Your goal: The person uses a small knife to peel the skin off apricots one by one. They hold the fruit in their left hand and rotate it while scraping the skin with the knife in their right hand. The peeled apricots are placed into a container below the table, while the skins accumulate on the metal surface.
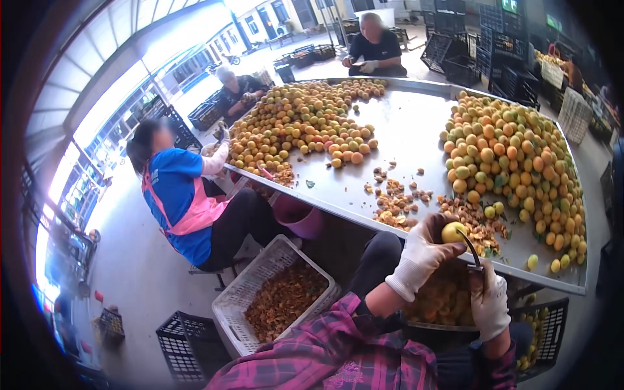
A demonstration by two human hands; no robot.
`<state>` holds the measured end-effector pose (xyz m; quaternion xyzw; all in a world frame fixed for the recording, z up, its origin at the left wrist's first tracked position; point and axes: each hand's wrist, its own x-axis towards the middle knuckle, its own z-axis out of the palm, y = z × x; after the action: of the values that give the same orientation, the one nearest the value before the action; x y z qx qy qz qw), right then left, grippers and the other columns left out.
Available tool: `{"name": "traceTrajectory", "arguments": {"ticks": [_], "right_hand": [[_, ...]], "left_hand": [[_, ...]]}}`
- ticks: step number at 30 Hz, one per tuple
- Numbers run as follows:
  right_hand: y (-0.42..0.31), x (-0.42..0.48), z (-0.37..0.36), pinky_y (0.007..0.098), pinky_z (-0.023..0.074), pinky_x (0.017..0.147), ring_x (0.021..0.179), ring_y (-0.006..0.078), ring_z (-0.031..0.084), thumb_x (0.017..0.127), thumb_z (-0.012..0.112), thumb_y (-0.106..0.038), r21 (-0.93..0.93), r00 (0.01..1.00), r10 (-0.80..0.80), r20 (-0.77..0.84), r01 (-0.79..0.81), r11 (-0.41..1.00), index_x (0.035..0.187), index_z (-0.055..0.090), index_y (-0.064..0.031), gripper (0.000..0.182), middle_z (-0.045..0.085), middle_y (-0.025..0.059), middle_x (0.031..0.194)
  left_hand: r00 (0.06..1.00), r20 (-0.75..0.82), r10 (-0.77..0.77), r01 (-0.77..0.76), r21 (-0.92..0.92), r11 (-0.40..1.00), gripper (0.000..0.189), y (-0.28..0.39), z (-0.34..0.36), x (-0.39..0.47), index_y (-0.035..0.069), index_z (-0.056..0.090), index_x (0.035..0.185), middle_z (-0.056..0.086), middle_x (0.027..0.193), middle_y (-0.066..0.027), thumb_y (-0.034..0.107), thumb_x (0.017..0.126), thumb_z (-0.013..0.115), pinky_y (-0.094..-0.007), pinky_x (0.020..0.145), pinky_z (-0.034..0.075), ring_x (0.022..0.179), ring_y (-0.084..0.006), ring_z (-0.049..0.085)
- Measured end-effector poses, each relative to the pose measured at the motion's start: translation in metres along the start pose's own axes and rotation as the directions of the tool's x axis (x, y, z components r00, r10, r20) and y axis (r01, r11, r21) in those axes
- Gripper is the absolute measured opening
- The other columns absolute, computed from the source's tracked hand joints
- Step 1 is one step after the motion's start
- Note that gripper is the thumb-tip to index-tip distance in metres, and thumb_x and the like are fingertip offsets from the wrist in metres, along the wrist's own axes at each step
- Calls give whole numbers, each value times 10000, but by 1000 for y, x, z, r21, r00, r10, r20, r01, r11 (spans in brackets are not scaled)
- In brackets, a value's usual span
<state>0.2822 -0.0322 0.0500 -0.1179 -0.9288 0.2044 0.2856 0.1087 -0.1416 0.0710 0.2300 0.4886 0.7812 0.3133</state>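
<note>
My left hand (420, 256), in a white knit glove stained brown at the fingers, grips a yellow-green apricot (452, 232) just above the table's near edge. In my right hand (489, 302), also gloved, is a small knife with a curved blade (470, 247). The blade's tip end meets the apricot's right side; how deep it goes I cannot tell. Behind the held fruit, cut apricot pieces and pits (480, 225) are heaped on the metal table (404, 124). More pieces and pits (397, 200) lie to the left. A large pile of whole apricots (512, 151) covers the table's right part.
Another apricot pile (302, 119) fills the table's far left, where several people work around it. A white plastic crate (334, 294) with brown pieces stands left of my legs, near a black crate (181, 343) and a pink bucket (302, 220). Below my hands sits halved fruit (436, 302).
</note>
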Motion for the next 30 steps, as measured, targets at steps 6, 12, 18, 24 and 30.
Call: {"name": "traceTrajectory", "arguments": {"ticks": [6,12,18,24,30], "right_hand": [[14,-10,34,472,480,783,842,407,593,1023,545,-185,107,996,16,-90,-6,994,1415,431,22,458,645,196,949],[14,43,21,512,472,616,756,464,639,955,574,-69,134,989,26,-148,-6,991,1268,479,4,335,673,224,831],[26,85,-1,519,479,630,802,466,645,969,567,-93,251,986,146,-82,-122,960,1179,506,-30,228,658,241,809],[51,103,12,494,511,633,805,445,665,976,585,-123,334,949,298,-102,-249,909,1179,514,-41,230,670,224,821],[91,99,30,478,484,632,772,451,646,974,577,-73,275,938,335,-93,-299,914,1210,481,-8,263,654,229,838]], "left_hand": [[997,-17,-80,74,-229,971,381,-8,16,-1,-5,561,1238,663,1067,-50,3,894,725,-274,868,549,961,-122,648],[996,27,89,-84,-150,985,368,-16,27,35,-8,549,1248,653,1073,-47,116,942,710,-266,849,537,965,-116,636],[995,45,89,-93,97,991,286,19,41,75,-8,574,1115,650,930,-34,156,933,723,-218,681,512,792,-74,613],[997,47,68,-77,204,976,411,-1,62,119,-8,598,1036,605,738,-16,388,952,671,-196,465,339,508,-30,461],[990,120,-73,31,322,946,374,-36,56,153,6,611,1061,604,766,-11,371,978,625,-195,507,358,573,-36,477]]}}
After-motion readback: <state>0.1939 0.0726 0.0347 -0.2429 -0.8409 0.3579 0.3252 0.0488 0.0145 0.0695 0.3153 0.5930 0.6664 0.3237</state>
